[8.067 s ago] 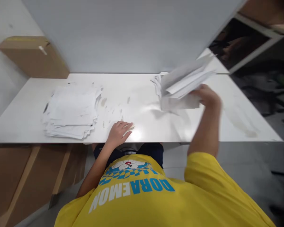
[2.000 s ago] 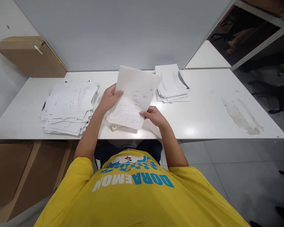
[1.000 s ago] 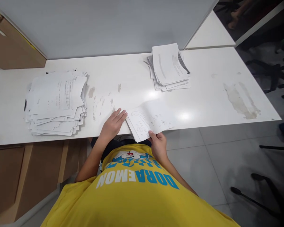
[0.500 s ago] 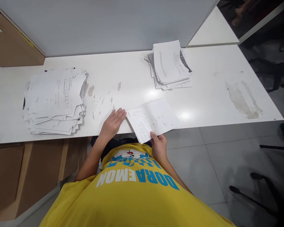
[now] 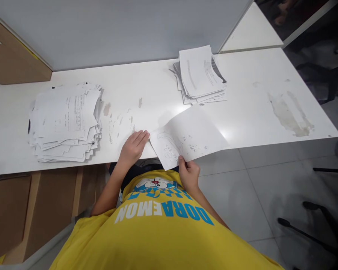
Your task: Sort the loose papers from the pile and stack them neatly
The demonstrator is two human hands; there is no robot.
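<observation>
A sheet of paper [image 5: 191, 131] with handwriting and a sketch lies across the front edge of the white table, with a soft bend down its middle. My right hand [image 5: 189, 173] pinches its near edge between thumb and curled fingers. At the sheet's left corner, my left hand [image 5: 133, 148] rests on the table, its fingers stretched out and side by side. The fingertips meet or nearly meet the paper; whether the thumb touches it is hidden. Beyond the sheet sits a smaller stack of papers [image 5: 198, 73].
On the left stands a tall, uneven stack of papers [image 5: 64, 120]. A grey partition [image 5: 129, 30] closes off the back of the white table [image 5: 250, 116]. Cardboard boxes [image 5: 19, 52] are at the far left and below. Dark chair legs [image 5: 307, 236] show on the floor at right.
The sheet has unfolded wider, its right half spreading up and to the right. Both hands stay nearly where they were. The view has shifted slightly.
</observation>
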